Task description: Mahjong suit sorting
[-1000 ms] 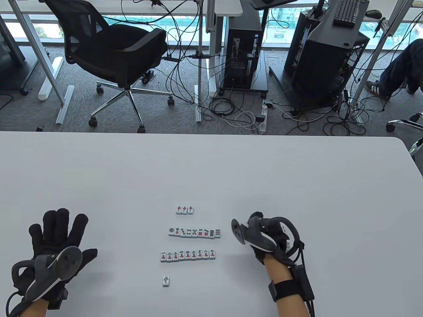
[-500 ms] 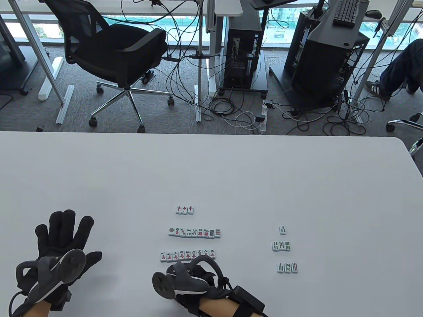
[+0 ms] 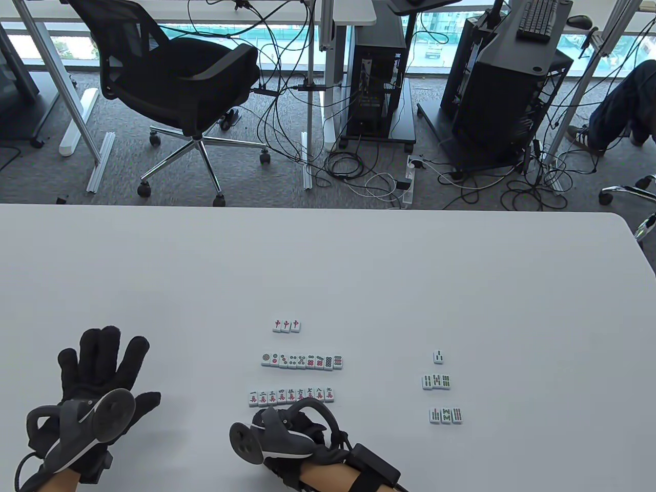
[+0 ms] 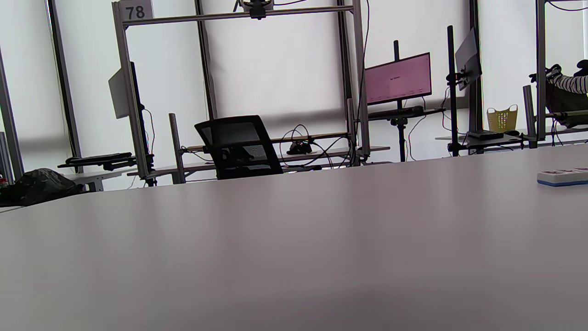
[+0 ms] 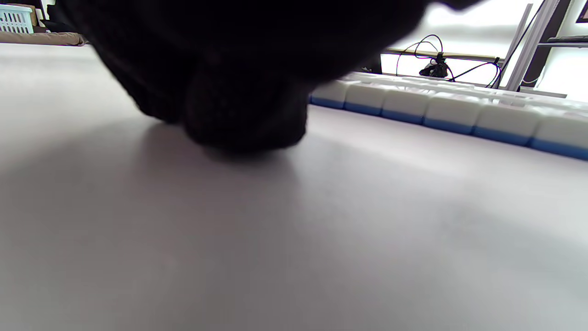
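The right hand [image 3: 294, 435] is crouching at six o'clock, fingertips [image 5: 243, 124] pressing the table just short of the character row [image 3: 291, 396]. Whether it is pinching a tile beneath the glove, I cannot tell. The left hand [image 3: 100, 379] is lying flat and spread at eight o'clock. Loose bamboo tiles [image 3: 445, 415] are sitting at three o'clock, nearer the right hand, their small rows running nine-to-three. Beyond, the circle row [image 3: 302, 361] and the red tiles [image 3: 286, 325] are lining up toward twelve.

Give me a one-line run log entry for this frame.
left hand: flat on table, fingers spread | right hand: just below character row, grip unclear | bamboo tiles: loose, right side
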`<control>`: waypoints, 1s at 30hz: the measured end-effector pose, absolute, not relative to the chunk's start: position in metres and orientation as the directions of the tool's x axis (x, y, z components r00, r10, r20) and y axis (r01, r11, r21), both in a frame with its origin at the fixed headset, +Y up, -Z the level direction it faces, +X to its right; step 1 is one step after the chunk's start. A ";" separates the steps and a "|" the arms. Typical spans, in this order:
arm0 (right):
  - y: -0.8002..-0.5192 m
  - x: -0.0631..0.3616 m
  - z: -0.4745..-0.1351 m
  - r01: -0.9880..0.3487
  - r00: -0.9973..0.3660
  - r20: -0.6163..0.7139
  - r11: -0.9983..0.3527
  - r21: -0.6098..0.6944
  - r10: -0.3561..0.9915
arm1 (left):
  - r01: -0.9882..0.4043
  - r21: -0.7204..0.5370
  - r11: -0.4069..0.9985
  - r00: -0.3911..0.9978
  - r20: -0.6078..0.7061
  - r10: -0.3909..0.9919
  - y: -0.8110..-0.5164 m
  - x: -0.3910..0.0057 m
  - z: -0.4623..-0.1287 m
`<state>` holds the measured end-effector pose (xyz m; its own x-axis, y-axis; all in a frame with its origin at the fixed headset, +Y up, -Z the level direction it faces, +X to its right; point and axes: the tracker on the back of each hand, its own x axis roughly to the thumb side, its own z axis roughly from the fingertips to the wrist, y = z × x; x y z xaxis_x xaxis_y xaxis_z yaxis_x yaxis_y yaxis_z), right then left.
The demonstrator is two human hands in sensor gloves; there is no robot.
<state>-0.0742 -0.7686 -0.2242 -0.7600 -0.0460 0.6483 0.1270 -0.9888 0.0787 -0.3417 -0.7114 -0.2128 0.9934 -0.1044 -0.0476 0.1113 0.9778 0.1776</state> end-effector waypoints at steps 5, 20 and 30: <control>-0.765 -0.071 -0.221 0.145 -0.747 0.662 -0.988 0.058 -0.070 | 0.115 0.175 0.978 0.993 -0.045 -0.109 -0.712 -0.341 -0.213; -0.683 0.141 -0.314 0.214 -0.955 0.189 -0.972 -0.095 -0.229 | 0.121 0.151 0.981 0.991 -0.069 -0.111 -0.715 -0.345 -0.215; -0.733 0.218 -0.349 0.286 -0.958 0.048 -0.954 0.092 -0.282 | 0.122 0.099 0.988 0.990 -0.079 -0.115 -0.725 -0.349 -0.220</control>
<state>0.2177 -0.7332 -0.3486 -0.9581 -0.2823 0.0482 0.2857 -0.9539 0.0920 -0.3485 -0.7254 -0.2199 0.9903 -0.1145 -0.0787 0.1221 0.9875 0.0994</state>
